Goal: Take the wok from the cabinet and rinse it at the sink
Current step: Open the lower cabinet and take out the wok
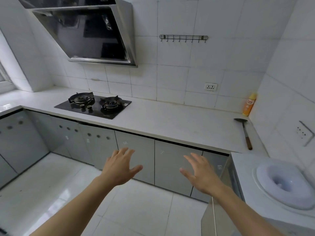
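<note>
Both hands, left [119,167] and right [202,174], spread open, empty, in front of closed grey cabinet doors [172,164] under the table [170,123]. Wok not visible. Floor [68,184] open below.

White tiled walls [213,62] are being lit evenly. A white bench [170,123] is being carried on grey cabinets [170,162]. A hob [92,106] is being overhung by a hood [88,31]. Light is being reflected by the floor [56,189].
</note>
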Motion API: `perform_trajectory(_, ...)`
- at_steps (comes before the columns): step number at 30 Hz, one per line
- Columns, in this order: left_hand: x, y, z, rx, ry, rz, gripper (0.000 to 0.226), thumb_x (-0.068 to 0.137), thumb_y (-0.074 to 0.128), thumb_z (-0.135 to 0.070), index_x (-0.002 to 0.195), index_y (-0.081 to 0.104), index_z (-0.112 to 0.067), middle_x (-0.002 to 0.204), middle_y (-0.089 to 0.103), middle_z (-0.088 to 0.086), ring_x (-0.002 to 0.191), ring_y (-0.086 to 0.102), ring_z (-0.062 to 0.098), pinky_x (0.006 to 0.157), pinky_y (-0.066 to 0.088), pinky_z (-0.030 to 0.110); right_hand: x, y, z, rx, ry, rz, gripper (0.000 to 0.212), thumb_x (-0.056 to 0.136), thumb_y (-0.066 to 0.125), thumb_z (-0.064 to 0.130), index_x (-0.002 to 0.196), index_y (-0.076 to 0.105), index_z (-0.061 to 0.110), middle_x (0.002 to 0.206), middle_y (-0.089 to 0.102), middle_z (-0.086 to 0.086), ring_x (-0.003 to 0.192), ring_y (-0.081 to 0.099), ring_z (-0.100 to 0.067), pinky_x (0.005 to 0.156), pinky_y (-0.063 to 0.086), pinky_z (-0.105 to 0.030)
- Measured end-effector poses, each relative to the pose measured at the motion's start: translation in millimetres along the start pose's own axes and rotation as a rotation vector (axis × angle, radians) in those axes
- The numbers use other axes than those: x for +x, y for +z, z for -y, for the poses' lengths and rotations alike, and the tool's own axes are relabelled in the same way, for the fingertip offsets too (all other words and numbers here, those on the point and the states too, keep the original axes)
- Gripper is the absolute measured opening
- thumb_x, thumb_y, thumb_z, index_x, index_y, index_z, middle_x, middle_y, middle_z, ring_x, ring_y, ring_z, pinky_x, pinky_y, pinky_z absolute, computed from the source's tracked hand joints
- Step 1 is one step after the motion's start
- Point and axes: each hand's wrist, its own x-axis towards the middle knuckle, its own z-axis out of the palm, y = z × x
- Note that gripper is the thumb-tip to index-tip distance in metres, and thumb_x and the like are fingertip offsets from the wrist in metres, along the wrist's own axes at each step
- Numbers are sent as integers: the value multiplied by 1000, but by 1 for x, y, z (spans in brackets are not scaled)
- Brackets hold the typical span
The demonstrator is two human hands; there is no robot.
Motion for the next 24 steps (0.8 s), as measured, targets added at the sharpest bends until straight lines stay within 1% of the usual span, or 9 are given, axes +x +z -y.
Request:
perform_trajectory(5,67,21,13,-18,4,43,80,85,47,-72,150,28,-28,157,30,-1,141,31,23,113,34,45,68,10,-8,-9,19,53,116,56,-7,95,152,21,35,162,14,3,148,7,-20,118,13,-45)
perform_trajectory(8,111,34,26,-32,24,65,80,85,47,-71,150,28,-27,158,29,0,142,30,24,114,33,46,108,17,-4,-40,29,80,98,71,8,87,152,21,34,162,13,2,148,7,-19,118,14,-46)
perform_trajectory(9,125,38,31,-42,31,69,80,86,47,-71,150,28,-27,157,30,0,142,29,24,114,33,46,122,19,-3,-43,34,77,101,68,6,88,152,21,33,162,14,2,148,7,-19,118,15,-47)
perform_trajectory(11,156,43,43,-62,49,77,80,86,47,-71,149,28,-26,156,31,0,142,30,25,113,34,46,149,25,0,-48,54,61,116,57,-6,94,152,22,33,161,17,2,147,11,-20,117,19,-47)
perform_trajectory(13,187,46,55,-78,74,85,80,86,47,-70,149,29,-25,156,31,1,142,30,25,113,35,45,176,28,4,-44,74,51,121,53,-9,96,151,24,33,160,19,2,146,14,-20,117,21,-44)
perform_trajectory(14,201,46,61,-83,83,91,80,86,47,-70,149,29,-25,156,31,1,142,30,25,112,35,45,189,29,7,-37,82,50,118,56,-7,96,151,25,32,160,19,2,146,14,-20,117,20,-42)
perform_trajectory(16,232,49,71,-87,104,93,79,86,47,-68,149,29,-25,156,31,1,141,30,25,111,36,44,214,33,14,-33,93,51,105,66,2,89,151,24,31,160,17,1,147,11,-19,118,16,-40)
perform_trajectory(18,261,53,80,-65,131,93,78,87,47,-68,149,29,-25,156,30,1,140,30,26,111,35,45,236,41,18,-46,96,52,97,72,7,84,151,24,31,161,16,1,147,10,-19,118,15,-40)
perform_trajectory(24,328,87,88,-41,174,215,75,86,45,-68,146,31,-24,154,31,0,139,29,26,109,34,44,292,77,5,-82,117,106,100,71,2,83,151,24,29,160,16,3,147,9,-19,118,16,-42)
